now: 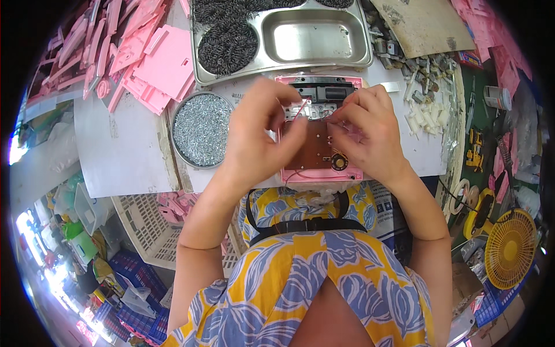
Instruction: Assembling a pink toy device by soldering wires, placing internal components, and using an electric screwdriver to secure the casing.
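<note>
An open pink plastic case (317,176) lies on the table in front of me, with a brown circuit board (304,151) in its near half. A round black part (339,161) sits at the board's near right corner. Dark and metal mechanism parts (335,93) fill the far half. Over the case's left side, my left hand (260,130) is curled, its thumb by a thin red wire (300,109) that it appears to pinch. My right hand (373,128) is closed at the right side, fingertips together near thin wires; whatever they grip is hidden.
A metal tray (370,49) with black springs (228,49) stands beyond the case. Left of it are a round tin of small screws (201,130) and pink panels (165,66). Metal parts (425,78) and white pieces (425,118) lie right, a yellow fan (510,248) lower right.
</note>
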{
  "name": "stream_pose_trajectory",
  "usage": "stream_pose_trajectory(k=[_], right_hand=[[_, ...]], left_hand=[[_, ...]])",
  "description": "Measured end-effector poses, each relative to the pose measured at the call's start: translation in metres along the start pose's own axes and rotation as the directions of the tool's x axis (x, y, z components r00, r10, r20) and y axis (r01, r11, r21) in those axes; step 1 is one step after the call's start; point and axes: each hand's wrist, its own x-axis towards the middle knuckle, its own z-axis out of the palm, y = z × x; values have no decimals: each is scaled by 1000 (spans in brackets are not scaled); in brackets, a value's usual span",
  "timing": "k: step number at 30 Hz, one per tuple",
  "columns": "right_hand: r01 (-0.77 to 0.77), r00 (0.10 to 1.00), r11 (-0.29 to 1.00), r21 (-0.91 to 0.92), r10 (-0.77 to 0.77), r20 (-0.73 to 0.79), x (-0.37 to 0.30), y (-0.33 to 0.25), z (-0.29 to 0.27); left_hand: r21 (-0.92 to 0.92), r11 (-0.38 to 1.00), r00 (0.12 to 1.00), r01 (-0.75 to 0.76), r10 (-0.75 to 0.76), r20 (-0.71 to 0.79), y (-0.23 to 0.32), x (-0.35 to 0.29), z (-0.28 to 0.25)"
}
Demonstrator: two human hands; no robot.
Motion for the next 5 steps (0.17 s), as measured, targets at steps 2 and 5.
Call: stream_pose_trajectory(k=[2, 5], right_hand=[[-55, 998, 997, 45, 56, -27, -4, 0, 2], [-93, 995, 994, 61, 95, -30, -10, 2, 1]], left_hand=[[218, 958, 982, -185, 171, 85, -2, -4, 12], [441, 883, 985, -160, 113, 131, -4, -7, 28]])
